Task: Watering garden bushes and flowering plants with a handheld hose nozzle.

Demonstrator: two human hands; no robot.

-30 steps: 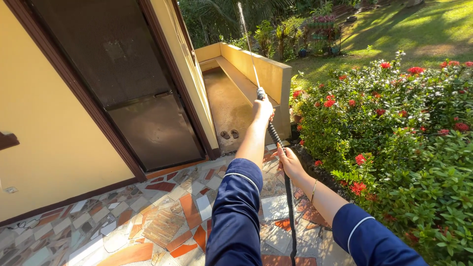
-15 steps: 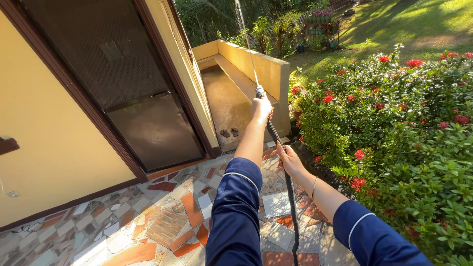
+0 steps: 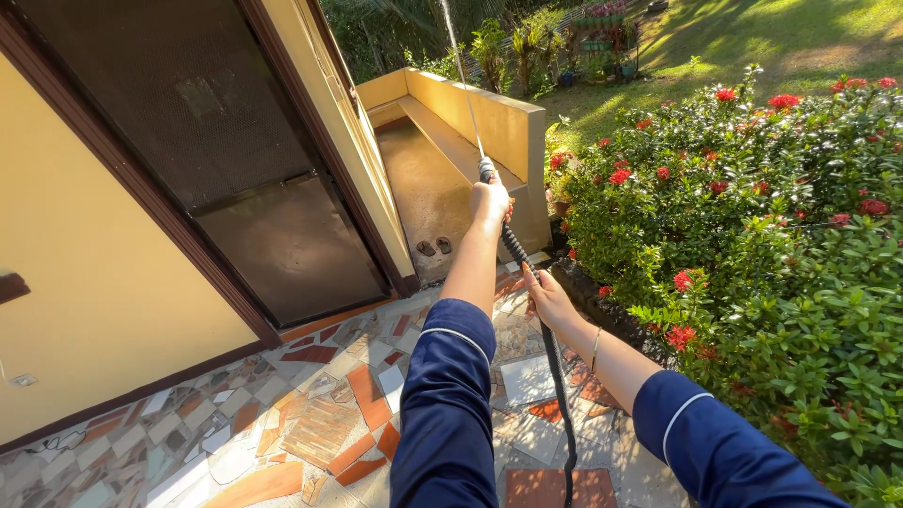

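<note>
A black garden hose [image 3: 555, 376] runs up from the bottom of the head view between my arms. My left hand [image 3: 490, 202] is stretched out and grips its nozzle end, from which a thin water jet [image 3: 461, 80] shoots up and away. Lower down and nearer to me, my right hand [image 3: 547, 299] holds the hose, a thin bracelet on that wrist. Both arms wear dark blue sleeves with white piping.
A yellow house wall with a brown-framed screen door [image 3: 235, 160] fills the left. Mosaic tile paving [image 3: 320, 423] lies underfoot. A concrete porch with a low yellow wall [image 3: 499, 118] lies ahead, a pair of sandals [image 3: 434, 247] on it. A red-flowered bush [image 3: 752, 226] crowds the right, lawn beyond.
My view has shifted slightly, so hands and hose sit a little further left and lower in frame. Both hands keep the same grip and the water keeps spraying.
</note>
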